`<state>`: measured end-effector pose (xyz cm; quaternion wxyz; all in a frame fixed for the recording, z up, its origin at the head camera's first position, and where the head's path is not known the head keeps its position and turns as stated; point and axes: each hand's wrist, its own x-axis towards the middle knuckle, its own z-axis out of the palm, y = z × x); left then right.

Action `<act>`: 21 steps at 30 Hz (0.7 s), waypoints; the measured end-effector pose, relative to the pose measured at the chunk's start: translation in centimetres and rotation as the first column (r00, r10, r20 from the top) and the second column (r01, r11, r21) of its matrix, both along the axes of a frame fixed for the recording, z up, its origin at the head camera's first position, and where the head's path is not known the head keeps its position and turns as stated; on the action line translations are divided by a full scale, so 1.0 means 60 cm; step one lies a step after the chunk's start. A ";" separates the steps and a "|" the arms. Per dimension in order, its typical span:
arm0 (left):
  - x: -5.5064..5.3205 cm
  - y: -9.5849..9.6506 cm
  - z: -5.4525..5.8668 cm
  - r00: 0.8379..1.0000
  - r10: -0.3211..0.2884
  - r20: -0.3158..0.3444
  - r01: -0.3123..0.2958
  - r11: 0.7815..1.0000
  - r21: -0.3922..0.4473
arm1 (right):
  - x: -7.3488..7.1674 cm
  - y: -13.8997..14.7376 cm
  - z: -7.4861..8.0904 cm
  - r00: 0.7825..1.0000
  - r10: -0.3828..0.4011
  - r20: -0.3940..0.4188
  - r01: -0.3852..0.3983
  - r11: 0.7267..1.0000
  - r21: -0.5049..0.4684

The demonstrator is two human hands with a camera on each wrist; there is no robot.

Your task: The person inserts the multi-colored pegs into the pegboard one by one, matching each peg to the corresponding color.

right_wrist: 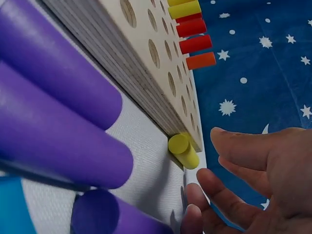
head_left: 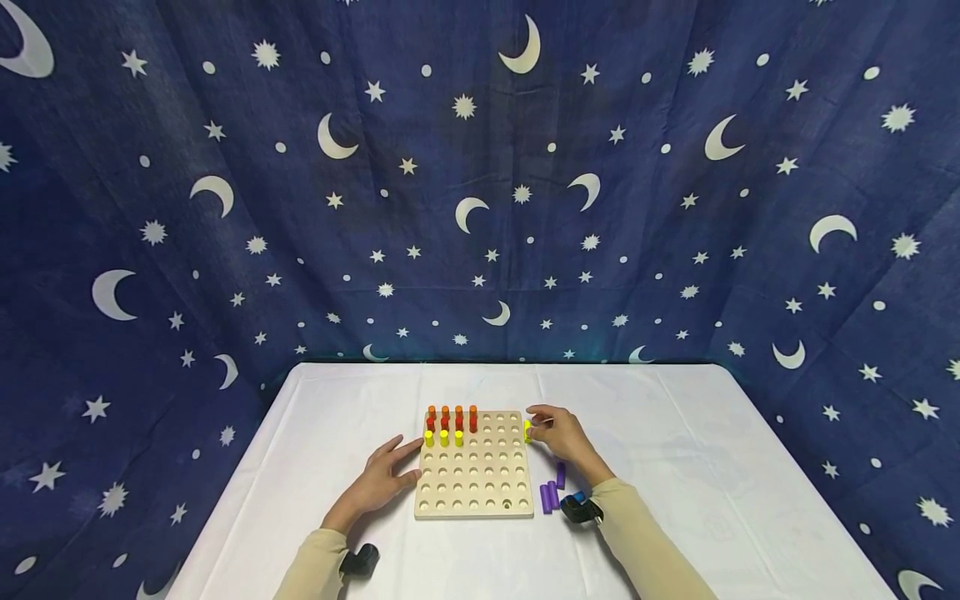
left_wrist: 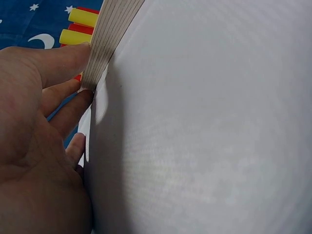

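Note:
A wooden pegboard (head_left: 473, 481) with rows of round holes lies flat on the table. Upright in its back left part stand several orange pegs (head_left: 446, 410), several red pegs (head_left: 473, 425) and three yellow pegs (head_left: 444, 437). My left hand (head_left: 384, 477) rests at the board's left edge, fingers spread, thumb and fingertips against its side in the left wrist view. Beside the right edge, near the back corner, a loose yellow peg (right_wrist: 184, 151) lies on the cloth. Around it reaches my right hand (head_left: 558, 433), thumb and fingers apart, fingertips close to the peg's far end.
Several purple pegs (head_left: 546, 499) lie right of the board, toward its front corner. A blue peg (head_left: 573, 497) is beside them, partly under the right wrist's camera. White cloth (head_left: 645, 433) covers the table, and a dark blue curtain (head_left: 420, 283) with moons and stars hangs behind.

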<state>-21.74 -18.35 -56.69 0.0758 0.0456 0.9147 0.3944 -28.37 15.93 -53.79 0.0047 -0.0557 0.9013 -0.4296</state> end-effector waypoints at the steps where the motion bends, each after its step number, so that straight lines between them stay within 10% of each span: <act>1: 0.000 0.000 0.000 1.000 0.000 0.000 0.000 1.000 0.000 | -0.001 -0.001 -0.001 1.000 -0.005 0.006 0.005 1.000 0.003; 21: 0.001 -0.002 0.004 1.000 -0.001 0.002 0.001 1.000 0.011 | -0.011 -0.006 -0.016 1.000 0.000 0.031 -0.002 0.998 0.055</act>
